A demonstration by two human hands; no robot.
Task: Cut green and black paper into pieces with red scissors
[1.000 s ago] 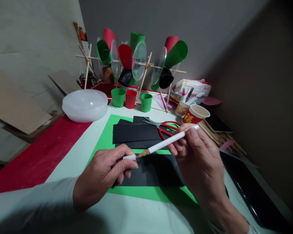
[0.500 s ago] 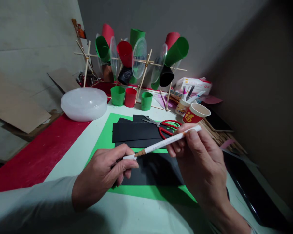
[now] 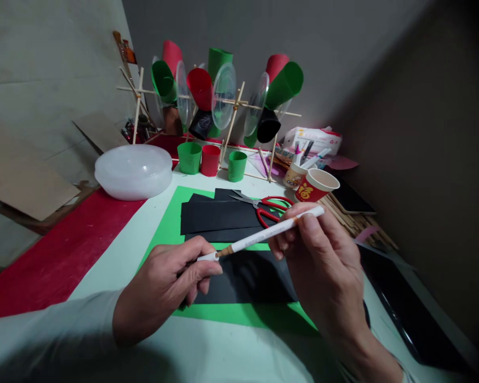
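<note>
My right hand (image 3: 323, 266) pinches a white marker pen (image 3: 263, 234) near its back end. The pen slants down to the left, and its brownish-gold tip end meets the mouth of a white pen cap (image 3: 208, 257). That cap sits between the thumb and forefinger of my left hand (image 3: 171, 282). Whether the tip is inside the cap or just at its rim, I cannot tell. Beneath both hands lies a black sheet of paper (image 3: 243, 282) on a larger green sheet (image 3: 243, 315). Behind it are several black paper pieces (image 3: 219, 217), with red-handled scissors (image 3: 263, 205) resting on them.
At the back stands a stick frame (image 3: 234, 111) carrying clear discs and coloured paper cups. Two green cups and a red cup (image 3: 210, 160) stand before it. Stacked plastic lids (image 3: 133, 173) are at left. A red paper cup (image 3: 316, 184) and a pen holder (image 3: 294, 175) are at right.
The whole view has shifted slightly, so everything appears a little further left. The hands, pen and cap keep nearly the same positions relative to each other.
</note>
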